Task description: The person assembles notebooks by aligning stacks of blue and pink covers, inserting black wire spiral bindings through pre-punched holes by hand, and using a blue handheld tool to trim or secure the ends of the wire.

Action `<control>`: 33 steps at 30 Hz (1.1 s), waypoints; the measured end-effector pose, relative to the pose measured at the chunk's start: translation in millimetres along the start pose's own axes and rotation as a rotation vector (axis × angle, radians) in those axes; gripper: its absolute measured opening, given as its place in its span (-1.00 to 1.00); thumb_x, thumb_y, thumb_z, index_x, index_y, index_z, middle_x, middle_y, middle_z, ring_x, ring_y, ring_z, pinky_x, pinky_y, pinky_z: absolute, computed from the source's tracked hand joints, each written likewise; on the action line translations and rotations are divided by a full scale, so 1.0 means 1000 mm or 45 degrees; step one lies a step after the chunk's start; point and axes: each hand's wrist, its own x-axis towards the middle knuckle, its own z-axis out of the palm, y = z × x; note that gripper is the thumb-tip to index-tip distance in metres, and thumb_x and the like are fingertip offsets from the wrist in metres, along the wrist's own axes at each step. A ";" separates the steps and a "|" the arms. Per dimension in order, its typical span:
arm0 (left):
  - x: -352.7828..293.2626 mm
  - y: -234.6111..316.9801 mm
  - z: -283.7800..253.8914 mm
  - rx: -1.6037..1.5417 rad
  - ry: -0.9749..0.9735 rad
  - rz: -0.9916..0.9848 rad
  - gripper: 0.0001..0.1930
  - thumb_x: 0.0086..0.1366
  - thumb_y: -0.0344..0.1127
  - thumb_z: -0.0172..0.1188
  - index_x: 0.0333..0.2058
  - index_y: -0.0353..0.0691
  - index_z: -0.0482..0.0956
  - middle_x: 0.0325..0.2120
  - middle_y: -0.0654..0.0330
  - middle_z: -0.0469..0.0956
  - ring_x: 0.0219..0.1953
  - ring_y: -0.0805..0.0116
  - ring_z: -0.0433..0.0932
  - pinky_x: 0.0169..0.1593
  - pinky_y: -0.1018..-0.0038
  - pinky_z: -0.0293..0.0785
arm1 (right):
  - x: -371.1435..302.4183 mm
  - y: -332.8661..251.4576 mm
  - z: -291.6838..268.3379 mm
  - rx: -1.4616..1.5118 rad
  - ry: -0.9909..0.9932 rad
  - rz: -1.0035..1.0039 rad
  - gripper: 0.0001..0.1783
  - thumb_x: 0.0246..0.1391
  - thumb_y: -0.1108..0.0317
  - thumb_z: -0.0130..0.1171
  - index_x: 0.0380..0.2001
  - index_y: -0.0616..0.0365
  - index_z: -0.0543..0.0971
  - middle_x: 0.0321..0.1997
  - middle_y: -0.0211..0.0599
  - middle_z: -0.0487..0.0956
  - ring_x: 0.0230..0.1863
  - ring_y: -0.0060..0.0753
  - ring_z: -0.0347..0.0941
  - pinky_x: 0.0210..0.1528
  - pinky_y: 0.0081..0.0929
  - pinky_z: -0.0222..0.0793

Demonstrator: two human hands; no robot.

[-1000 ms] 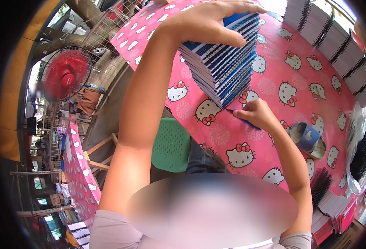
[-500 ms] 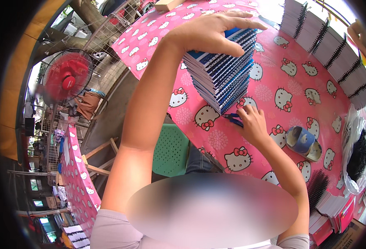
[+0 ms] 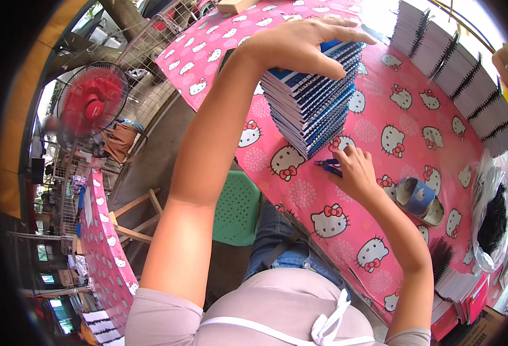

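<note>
A tall stack of spiral-bound notebooks [image 3: 314, 106] with blue covers stands on the table. On its top lies my left hand [image 3: 297, 49], palm down and fingers stretched out, holding nothing. My right hand [image 3: 356, 170] is low beside the near end of the stack, closed round small blue-handled pliers [image 3: 330, 167]. The pliers' tip points left and sits just off the stack's lowest corner. Part of the handles is hidden by my fingers.
The table has a pink patterned cover [image 3: 375, 225]. Coil-bound books [image 3: 452, 69] line its far right edge, near another person's hand [image 3: 506, 66]. A blue container [image 3: 418, 196], a plastic bag of black coils [image 3: 493, 216], a green stool [image 3: 236, 207] and a red fan [image 3: 94, 98] are around.
My right hand has drawn the pliers slightly right and down, away from the stack's lower corner. My left hand stays on top of the notebooks. The view has shifted a little.
</note>
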 end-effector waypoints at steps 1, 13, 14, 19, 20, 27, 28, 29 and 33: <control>0.001 0.001 -0.001 -0.040 -0.023 -0.015 -0.28 -0.08 -0.01 0.22 0.18 0.21 0.39 0.25 -0.08 0.24 0.29 -0.01 0.20 0.31 0.24 0.13 | -0.002 0.001 0.004 -0.016 0.090 -0.031 -0.46 -0.10 -0.11 0.29 -0.29 0.17 0.52 -0.21 -0.19 0.46 -0.09 -0.16 0.42 -0.09 -0.22 0.24; -0.006 0.017 -0.006 -0.071 -0.018 -0.203 -0.08 -0.07 0.57 0.09 0.19 0.14 0.38 0.25 -0.20 0.16 0.31 -0.20 0.10 0.31 0.12 0.11 | 0.043 0.004 -0.015 0.886 -0.592 0.569 -0.61 -0.20 0.13 0.38 -0.38 0.21 0.58 -0.68 -0.38 0.44 -0.67 -0.52 0.37 -0.63 -0.39 0.34; -0.007 0.016 -0.006 -0.092 0.049 -0.164 -0.10 -0.06 0.56 0.09 0.18 0.14 0.39 0.27 -0.17 0.15 0.32 -0.17 0.10 0.32 0.05 0.07 | 0.041 -0.001 -0.017 0.957 -0.529 0.558 -0.69 -0.18 0.19 0.37 -0.38 0.14 0.59 -0.65 -0.41 0.46 -0.65 -0.54 0.38 -0.64 -0.41 0.33; -0.017 0.034 -0.018 -0.013 0.598 0.003 -0.46 0.18 0.12 0.19 0.09 0.04 0.50 0.16 0.04 0.38 0.31 -0.01 0.18 0.32 -0.19 -0.22 | -0.011 -0.029 0.024 -0.168 -0.037 0.256 -0.38 -0.13 -0.24 0.23 -0.19 0.05 0.59 -0.17 -0.09 0.53 -0.09 -0.03 0.48 -0.06 -0.16 0.40; -0.026 0.028 -0.018 0.035 0.718 0.101 -0.52 0.20 0.01 0.20 0.07 0.01 0.52 0.10 0.08 0.45 0.31 0.02 0.20 0.32 -0.20 -0.28 | -0.023 -0.027 0.025 -0.080 -0.034 0.263 -0.42 -0.14 -0.14 0.30 -0.22 0.12 0.57 -0.17 -0.06 0.50 -0.06 0.02 0.42 -0.03 -0.12 0.34; -0.022 0.037 -0.063 -0.517 1.394 -0.029 -0.53 0.27 -0.42 0.10 0.17 -0.13 0.36 -0.21 0.24 0.66 -0.04 0.36 0.58 0.21 0.10 0.00 | -0.108 -0.015 0.057 -0.058 0.524 0.318 -0.43 -0.10 0.09 0.31 -0.10 0.22 0.39 0.01 0.04 0.37 0.08 0.14 0.27 0.21 0.00 0.03; -0.020 0.040 -0.087 -0.716 1.467 -0.029 -0.46 0.29 -0.44 0.07 0.25 -0.15 0.25 -0.22 0.21 0.65 -0.11 0.42 0.60 0.09 0.30 0.41 | -0.108 -0.017 0.064 -0.045 0.542 0.310 -0.45 -0.11 0.12 0.31 -0.11 0.22 0.41 0.00 0.02 0.41 0.07 0.07 0.30 0.17 0.04 0.07; -0.015 0.041 -0.113 -0.809 1.440 -0.115 -0.36 0.32 -0.45 0.06 0.32 -0.27 0.02 -0.22 0.00 0.60 -0.36 0.49 0.56 -0.23 0.59 0.46 | -0.107 -0.016 0.064 -0.049 0.567 0.309 -0.47 -0.12 0.15 0.32 -0.11 0.21 0.44 -0.01 -0.01 0.46 0.06 -0.01 0.33 0.13 0.08 0.12; 0.022 0.092 -0.233 -1.239 1.762 0.143 -0.19 0.14 -0.52 0.04 0.36 -0.12 -0.09 -0.62 0.31 0.34 -0.72 0.57 0.30 -0.70 0.55 0.25 | -0.121 -0.024 0.027 -0.216 0.667 0.278 -0.42 -0.01 -0.01 0.26 -0.08 0.24 0.47 -0.13 -0.07 0.52 -0.09 0.02 0.43 -0.07 -0.12 0.37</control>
